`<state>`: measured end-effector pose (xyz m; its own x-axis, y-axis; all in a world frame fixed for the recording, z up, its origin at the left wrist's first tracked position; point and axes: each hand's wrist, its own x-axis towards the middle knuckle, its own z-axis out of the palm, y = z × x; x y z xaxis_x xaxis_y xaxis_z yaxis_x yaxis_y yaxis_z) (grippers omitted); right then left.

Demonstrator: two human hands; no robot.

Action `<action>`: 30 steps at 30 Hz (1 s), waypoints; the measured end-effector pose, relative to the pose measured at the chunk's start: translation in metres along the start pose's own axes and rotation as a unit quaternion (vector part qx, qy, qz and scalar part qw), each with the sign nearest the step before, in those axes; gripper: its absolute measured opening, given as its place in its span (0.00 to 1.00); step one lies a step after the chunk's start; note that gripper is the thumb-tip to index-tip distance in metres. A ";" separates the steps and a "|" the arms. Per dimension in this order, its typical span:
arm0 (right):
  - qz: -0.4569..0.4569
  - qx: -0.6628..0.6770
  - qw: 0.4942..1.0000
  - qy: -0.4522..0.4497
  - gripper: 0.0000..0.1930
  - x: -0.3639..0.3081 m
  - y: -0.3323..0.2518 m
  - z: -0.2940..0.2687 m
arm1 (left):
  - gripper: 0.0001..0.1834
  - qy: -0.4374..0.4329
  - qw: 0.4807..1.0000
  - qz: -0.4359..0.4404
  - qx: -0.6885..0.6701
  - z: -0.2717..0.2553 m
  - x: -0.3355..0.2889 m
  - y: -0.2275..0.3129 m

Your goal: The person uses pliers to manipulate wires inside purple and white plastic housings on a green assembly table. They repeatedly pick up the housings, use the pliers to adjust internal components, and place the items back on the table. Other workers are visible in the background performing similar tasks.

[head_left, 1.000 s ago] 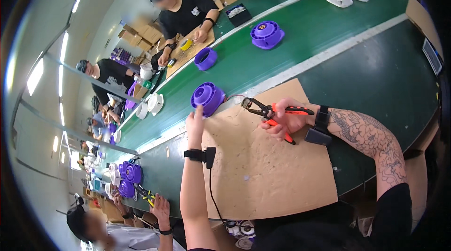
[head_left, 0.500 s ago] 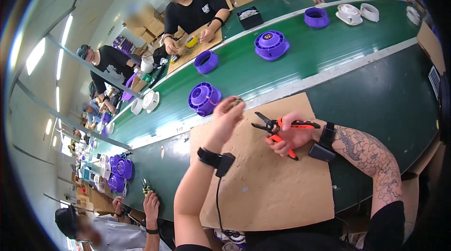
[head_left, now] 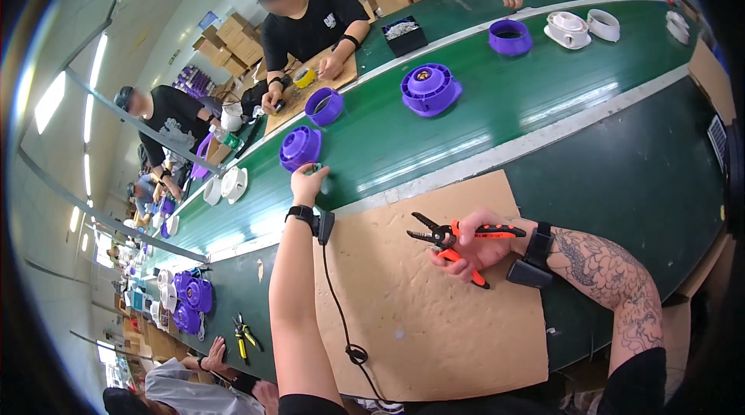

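Note:
My left hand (head_left: 309, 184) reaches over the green conveyor belt, fingers pinched on a small greenish piece (head_left: 318, 169) whose exact kind I cannot make out. Right behind it sits a purple round housing (head_left: 300, 148), tilted on the belt; whether the fingertips touch it I cannot tell. Above a brown cardboard sheet (head_left: 434, 322), my right hand (head_left: 473, 244) grips wire strippers (head_left: 444, 236) with orange and black handles. Their dark jaws are apart and point left, with nothing between them.
More housings travel on the belt: a purple ring (head_left: 324, 107), a purple domed one (head_left: 430, 90) and white ones (head_left: 568, 30). Yellow-handled pliers (head_left: 245, 337) lie near a co-worker at lower left. Across the belt, a person (head_left: 310, 27) works beside a black box (head_left: 405, 36).
My left hand has moved left and farther out with the purple housing, which has shifted left. Other belt items slid left. The neighbour at lower left has let go of the pliers.

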<state>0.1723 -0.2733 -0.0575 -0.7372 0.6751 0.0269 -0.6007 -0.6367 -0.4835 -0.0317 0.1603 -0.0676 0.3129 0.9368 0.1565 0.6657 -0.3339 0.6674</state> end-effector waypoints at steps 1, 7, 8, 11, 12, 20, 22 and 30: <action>0.000 0.003 1.000 -0.005 0.23 -0.002 0.001 -0.002 | 0.31 0.008 1.000 0.008 0.021 0.010 0.002 0.008; -0.019 0.005 1.000 0.020 0.21 -0.002 0.002 0.000 | 0.31 -0.016 0.997 -0.011 0.073 0.057 0.016 0.039; -0.018 0.006 1.000 0.018 0.21 -0.002 0.002 0.001 | 0.31 -0.012 0.999 -0.038 0.036 0.062 0.021 0.043; -0.015 0.008 1.000 0.023 0.20 -0.004 0.001 0.001 | 0.30 0.005 0.992 -0.105 -0.075 0.081 0.029 0.059; -0.015 0.008 1.000 0.022 0.20 -0.003 0.002 0.003 | 0.33 -0.005 0.991 -0.091 -0.097 0.085 0.037 0.057; -0.015 0.019 1.000 0.004 0.18 -0.002 0.004 -0.004 | 0.42 0.123 0.992 -0.020 -0.017 0.105 0.016 0.080; -0.007 0.017 1.000 -0.007 0.18 0.002 0.004 -0.004 | 0.37 0.065 0.991 0.116 0.009 0.104 -0.004 0.092; -0.021 0.029 0.999 0.014 0.21 0.000 0.007 -0.013 | 0.30 -0.042 0.947 0.315 0.052 0.153 -0.043 0.175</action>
<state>0.1719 -0.2728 -0.0725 -0.7023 0.7116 0.0218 -0.6488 -0.6271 -0.4311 0.1747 0.0451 -0.0689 0.7197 0.5379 0.4390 0.3908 -0.8365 0.3842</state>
